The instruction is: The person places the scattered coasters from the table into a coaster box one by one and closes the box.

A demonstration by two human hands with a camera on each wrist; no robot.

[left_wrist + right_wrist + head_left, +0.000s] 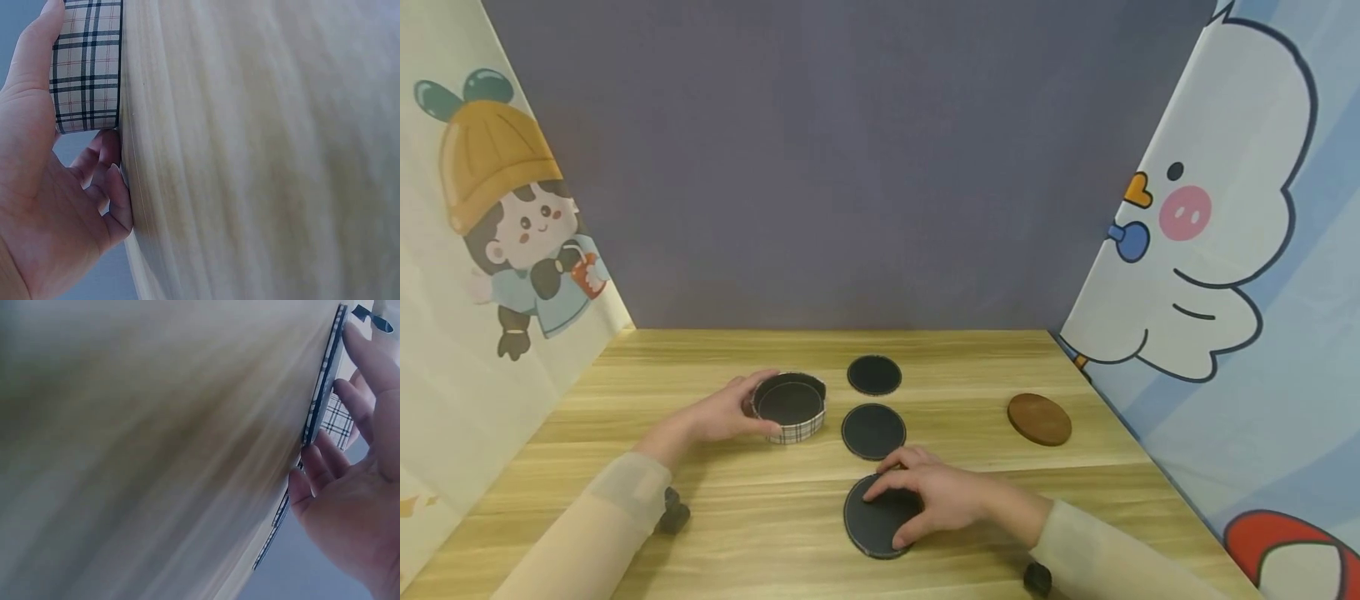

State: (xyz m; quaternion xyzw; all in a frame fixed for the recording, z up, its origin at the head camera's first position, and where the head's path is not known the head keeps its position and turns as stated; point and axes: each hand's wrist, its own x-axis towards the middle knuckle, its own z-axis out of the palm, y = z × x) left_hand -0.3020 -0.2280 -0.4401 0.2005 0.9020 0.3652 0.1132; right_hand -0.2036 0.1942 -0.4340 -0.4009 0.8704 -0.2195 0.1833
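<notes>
At the left-centre of the table, my left hand (730,410) grips a round coaster holder (801,430) with plaid sides and a black inside. Its thumb lies along the near side; the other fingers are partly hidden behind. In the left wrist view the plaid wall of the holder (87,69) stands against the tabletop. My right hand (943,496) curls over the nearest black round coaster (876,525), thumb at its near edge and fingers across its top and far edge. The coaster (324,378) lies flat, its rim plaid-edged in the right wrist view.
Beyond the right hand lie a middle black coaster (874,432) and a far black coaster (874,375), in a column. A brown round disc (1040,419) lies to the right on the wooden table (760,517). A grey panel (850,167) closes the back, with printed panels at both sides.
</notes>
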